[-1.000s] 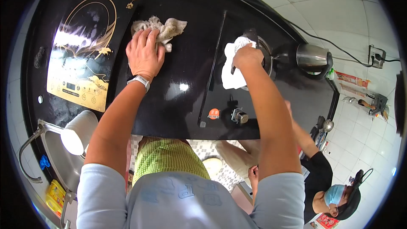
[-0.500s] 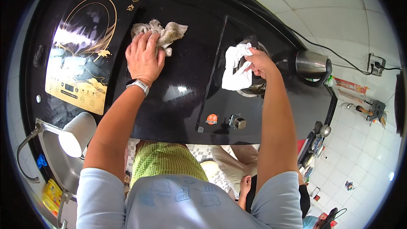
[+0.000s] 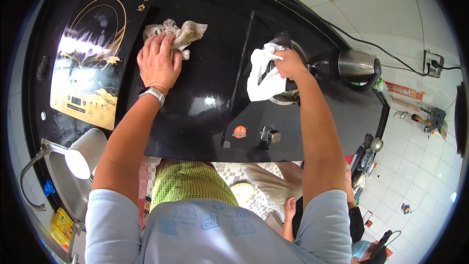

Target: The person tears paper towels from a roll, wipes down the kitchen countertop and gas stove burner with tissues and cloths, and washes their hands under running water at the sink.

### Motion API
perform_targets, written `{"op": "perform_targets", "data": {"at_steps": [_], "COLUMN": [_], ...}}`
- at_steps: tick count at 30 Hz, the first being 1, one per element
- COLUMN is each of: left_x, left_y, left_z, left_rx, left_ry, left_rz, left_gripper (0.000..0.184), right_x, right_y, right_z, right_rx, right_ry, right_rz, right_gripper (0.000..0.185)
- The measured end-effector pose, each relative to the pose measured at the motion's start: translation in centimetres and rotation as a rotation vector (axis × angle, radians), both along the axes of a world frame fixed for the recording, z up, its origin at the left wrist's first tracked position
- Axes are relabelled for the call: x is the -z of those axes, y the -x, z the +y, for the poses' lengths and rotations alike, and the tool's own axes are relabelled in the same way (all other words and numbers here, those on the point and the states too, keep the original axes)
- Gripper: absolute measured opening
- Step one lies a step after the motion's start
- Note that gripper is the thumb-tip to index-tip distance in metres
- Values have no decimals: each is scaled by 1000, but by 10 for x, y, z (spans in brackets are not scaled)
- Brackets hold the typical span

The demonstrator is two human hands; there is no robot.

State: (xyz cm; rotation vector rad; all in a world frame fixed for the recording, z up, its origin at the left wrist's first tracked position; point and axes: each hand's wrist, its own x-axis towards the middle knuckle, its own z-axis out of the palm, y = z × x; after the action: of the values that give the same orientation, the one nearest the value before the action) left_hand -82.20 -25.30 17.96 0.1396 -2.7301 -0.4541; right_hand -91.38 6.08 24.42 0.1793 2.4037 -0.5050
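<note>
A crumpled, stained greyish rag (image 3: 190,32) lies bunched on the glossy black counter (image 3: 195,107). My left hand (image 3: 159,66), wearing a watch, presses on its near side with fingers bent over it and the thumb beside a loose fold. Farther right, my right hand (image 3: 291,64) is closed on a white cloth (image 3: 264,80), which hangs in a loop over the edge of a round metal burner (image 3: 286,99). My wrist and the cloth cover much of that burner. The stove's control knob (image 3: 270,134) stands nearer to me.
A gold-patterned induction cooker (image 3: 90,102) sits at left. A white cylindrical container (image 3: 87,151) leans by the sink (image 3: 68,181). At right are a steel kettle (image 3: 355,66) and a plugged-in cord (image 3: 386,54). Another person's hand (image 3: 289,208) shows below the counter.
The view has shifted slightly. My right hand has moved a little left and away from me with the white cloth. My left hand stays on the rag.
</note>
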Motion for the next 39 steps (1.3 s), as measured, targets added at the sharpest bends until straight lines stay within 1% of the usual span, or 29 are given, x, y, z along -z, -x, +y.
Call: {"op": "perform_targets", "data": {"at_steps": [1, 4, 6, 8, 9, 10, 12, 13, 14, 16, 19, 20, 22, 23, 24, 26, 27, 28, 30, 32, 34, 35, 36, 38, 39], "left_x": [1, 1, 1, 2, 1, 2, 1, 3, 4, 4, 5, 5, 7, 8, 8, 8, 9, 9, 9, 9, 10, 12, 12, 10, 9], "left_y": [0, 0, -1, -1, -2, -2, -3, -3, -2, -2, -2, -3, -2, -2, -3, -3, -3, -2, -2, -2, -3, -2, -2, -2, -1], "left_z": [0, 0, -1, -3, -3, -2, -2, -4, -4, -4, -5, -6, -6, -6, -5, -7, -8, -8, -6, -6, -6, -7, -7, -6, -6], "left_rx": [-2, -5, -9, -6, -5, -4, -11, -8, -4, -6, 3, -4, -2, -6, -10, 1, 0, -3, 1, -12, -7, -7, -4, -4, -6], "left_ry": [10, 13, 18, 11, -1, -16, -8, -1, 5, -1, 0, -5, -4, -1, -2, -5, -4, 2, 6, 16, 15, 20, 23, 25, 21], "left_rz": [2, 9, 8, -18, -17, -16, -27, -21, -15, -12, 16, 1, 15, 23, 17, 20, 18, 18, 20, 2, 1, 3, 5, 7, -1], "left_gripper": [39, 39, 39, 41, 41, 41, 40, 40, 40, 40, 39, 39, 39, 39, 39, 39, 39, 39, 40, 40, 40, 40, 40, 40, 39], "right_x": [-3, 18, 20, 24, 29, 30, -8, -11, -12, -21, -25, -26, -28, -31, -33, -34, -28, -17, -2, -6, 0, 29, 23, 32, 19], "right_y": [-4, -11, -14, -16, -18, -17, -25, -28, -33, -42, -50, -51, -51, -49, -46, -38, -34, -28, -13, -7, 0, -3, -7, -12, -20], "right_z": [1, 16, 17, 22, 23, 29, 15, 22, 30, 40, 55, 56, 57, 55, 52, 44, 37, 34, 11, -26, -50, -41, -51, -51, -59], "right_rx": [-5, -55, -81, -112, -141, -146, 237, 283, 405, 651, 899, 898, 984, 920, 919, 651, 577, 510, 363, 129, -36, -63, -75, -97, -149], "right_ry": [26, 93, 77, 106, 195, 198, 230, 331, 426, 580, 827, 815, 1000, 958, 954, 582, 474, 430, 252, 19, -324, -329, -348, -365, -405], "right_rz": [0, 26, 34, 89, 176, 177, -79, -97, -69, -25, -13, -26, -25, 2, -4, 64, 90, 73, -10, -4, -120, 18, 69, 49, 37], "right_gripper": [38, 37, 36, 35, 34, 34, 33, 30, 27, 27, 25, 25, 24, 25, 25, 24, 31, 28, 33, 39, 47, 45, 37, 31, 27]}}
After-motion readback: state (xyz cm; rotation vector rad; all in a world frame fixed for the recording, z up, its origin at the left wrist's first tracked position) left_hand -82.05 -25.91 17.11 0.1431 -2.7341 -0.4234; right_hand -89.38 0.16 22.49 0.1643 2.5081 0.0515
